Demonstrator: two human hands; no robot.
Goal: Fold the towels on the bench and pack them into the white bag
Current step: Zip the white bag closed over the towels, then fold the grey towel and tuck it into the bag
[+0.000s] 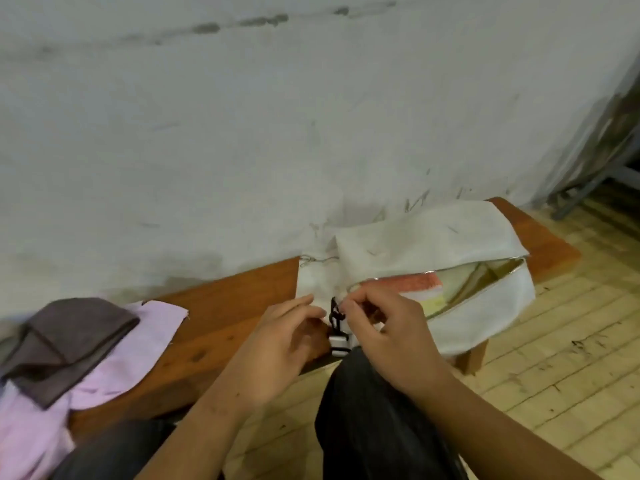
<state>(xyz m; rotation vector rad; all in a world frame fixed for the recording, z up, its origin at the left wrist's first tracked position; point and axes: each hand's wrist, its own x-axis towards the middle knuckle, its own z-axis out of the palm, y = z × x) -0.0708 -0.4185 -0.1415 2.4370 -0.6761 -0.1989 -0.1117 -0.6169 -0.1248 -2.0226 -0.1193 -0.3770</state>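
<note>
The white bag [433, 237] lies on the wooden bench [221, 306], its zipper partly open. Folded towels show in the gap: an orange-red one [412, 283] above a pale yellow one [433, 301]. My right hand [388, 337] pinches the zipper at the bag's left end, next to a black clip with a white strap [336, 323]. My left hand [277, 344] holds the bag's corner right beside that clip. A folded dark grey towel [65, 341] sits on a crumpled pink towel [138, 341] at the bench's left.
A stained pale wall [277, 133] runs right behind the bench. My dark-trousered knees [374, 420] are close to the bench's front edge. Wood plank floor [554, 358] spreads to the right, with a metal frame [595, 174] at the far right corner.
</note>
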